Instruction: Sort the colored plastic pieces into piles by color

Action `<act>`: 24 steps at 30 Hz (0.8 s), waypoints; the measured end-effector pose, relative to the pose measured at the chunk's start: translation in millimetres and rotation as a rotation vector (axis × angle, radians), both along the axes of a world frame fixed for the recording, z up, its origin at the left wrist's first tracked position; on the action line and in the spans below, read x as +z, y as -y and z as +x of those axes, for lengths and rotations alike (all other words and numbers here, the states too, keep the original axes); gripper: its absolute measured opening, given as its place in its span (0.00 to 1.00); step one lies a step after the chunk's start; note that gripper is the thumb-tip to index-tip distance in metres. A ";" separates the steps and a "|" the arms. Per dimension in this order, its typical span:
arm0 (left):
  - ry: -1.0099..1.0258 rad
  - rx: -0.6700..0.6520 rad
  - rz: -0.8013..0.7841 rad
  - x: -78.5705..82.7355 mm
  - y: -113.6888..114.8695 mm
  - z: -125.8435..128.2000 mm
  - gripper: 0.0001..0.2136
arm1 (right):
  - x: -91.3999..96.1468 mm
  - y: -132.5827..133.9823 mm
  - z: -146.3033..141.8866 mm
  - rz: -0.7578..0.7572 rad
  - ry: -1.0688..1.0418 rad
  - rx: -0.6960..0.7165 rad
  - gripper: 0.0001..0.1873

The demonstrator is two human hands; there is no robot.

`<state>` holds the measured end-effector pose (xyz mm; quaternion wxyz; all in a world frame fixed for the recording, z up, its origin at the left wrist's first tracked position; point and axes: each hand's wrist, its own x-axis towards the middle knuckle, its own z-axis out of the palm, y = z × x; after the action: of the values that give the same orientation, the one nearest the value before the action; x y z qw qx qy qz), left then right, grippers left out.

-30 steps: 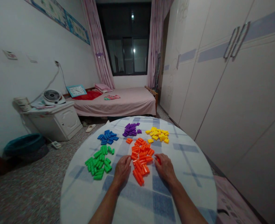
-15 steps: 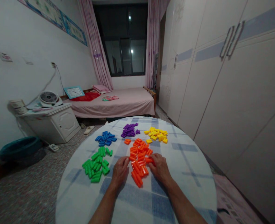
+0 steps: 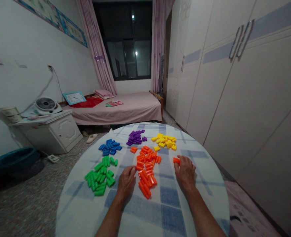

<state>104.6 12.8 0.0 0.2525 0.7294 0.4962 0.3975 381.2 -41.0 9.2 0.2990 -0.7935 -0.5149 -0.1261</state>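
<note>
Your right hand (image 3: 185, 172) rests palm-down on the cloth, fingers loosely curled, with a single orange plastic piece (image 3: 176, 160) touching its fingertips at the far-left edge. You may be pinching the piece or only pressing on it (from this angle, I cannot tell which). The piece lies apart from the orange heap (image 3: 145, 168), in open cloth to its right.

Your left hand (image 3: 127, 181) lies flat and narrow on the near side of the table, holding nothing, just beside the lower left of the orange heap.

All heaps sit on a checked cloth (image 3: 71, 210) covering a round table. Green heap (image 3: 98, 177) lies left of your left hand; blue heap (image 3: 108, 147), purple heap (image 3: 135, 137) and yellow heap (image 3: 163, 141) form a row at the far side. A small orange cluster (image 3: 133, 149) sits just off the main heap, below the purple one.

Beyond the table: a pink-covered bed (image 3: 132, 112), a white bedside cabinet (image 3: 61, 131) with a small fan (image 3: 45, 104) on top, and a tall wardrobe (image 3: 246, 105) on your right.
</note>
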 end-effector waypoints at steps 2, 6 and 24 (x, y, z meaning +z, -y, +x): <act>0.027 -0.011 -0.028 0.7 0.2 0.7 0.15 | 2.8 -3.9 -12.2 0.054 0.010 0.118 0.20; 0.043 -0.016 -0.044 1.0 0.4 1.9 0.15 | 6.1 -19.3 -37.8 0.010 0.053 0.373 0.27; 0.100 0.014 -0.092 -0.2 -3.0 2.5 0.17 | -5.9 -30.6 -46.7 0.040 -0.126 0.431 0.22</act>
<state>107.2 15.8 -0.2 0.3073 0.6930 0.5056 0.4120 334.6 -10.4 3.3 0.3664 -0.6654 -0.6500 -0.0196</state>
